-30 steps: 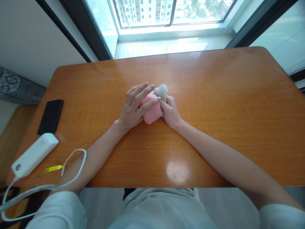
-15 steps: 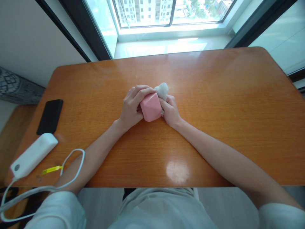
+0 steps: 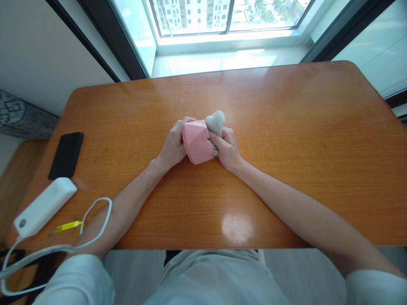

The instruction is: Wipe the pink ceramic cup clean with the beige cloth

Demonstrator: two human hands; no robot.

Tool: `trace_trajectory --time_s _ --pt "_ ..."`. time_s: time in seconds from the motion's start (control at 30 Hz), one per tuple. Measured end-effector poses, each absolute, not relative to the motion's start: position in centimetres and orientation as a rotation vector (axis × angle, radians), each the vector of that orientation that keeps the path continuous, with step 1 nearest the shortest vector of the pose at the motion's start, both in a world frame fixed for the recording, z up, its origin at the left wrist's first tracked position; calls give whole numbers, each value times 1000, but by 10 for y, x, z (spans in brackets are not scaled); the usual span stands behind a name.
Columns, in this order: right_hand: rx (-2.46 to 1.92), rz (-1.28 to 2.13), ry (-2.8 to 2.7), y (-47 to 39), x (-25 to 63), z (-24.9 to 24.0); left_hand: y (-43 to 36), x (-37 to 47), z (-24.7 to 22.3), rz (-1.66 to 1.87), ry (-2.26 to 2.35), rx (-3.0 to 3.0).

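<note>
A home-like room: polished wooden table (image 3: 295,140) by a wide window (image 3: 229,17) with a pale sill (image 3: 222,61), many-windowed building (image 3: 193,12) outside.

On my left, the wooden table (image 3: 286,169) bears a black phone (image 3: 65,155) just beyond a long white device (image 3: 45,207), near a looped white cable (image 3: 110,208) with a yellow tag (image 3: 68,226), and ahead I see buildings (image 3: 190,15) through the window (image 3: 228,19).
</note>
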State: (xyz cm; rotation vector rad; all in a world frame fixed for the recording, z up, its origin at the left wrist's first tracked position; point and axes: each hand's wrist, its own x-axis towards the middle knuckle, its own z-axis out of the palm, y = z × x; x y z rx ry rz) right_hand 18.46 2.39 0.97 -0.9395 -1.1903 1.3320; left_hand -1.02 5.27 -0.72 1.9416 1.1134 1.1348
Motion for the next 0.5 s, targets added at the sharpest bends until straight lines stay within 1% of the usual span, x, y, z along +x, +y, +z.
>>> trace_trajectory --time_s 0.5 --pt "-847 1393 -1102 28 185 3 63 -16 -4 1089 1054 2061"
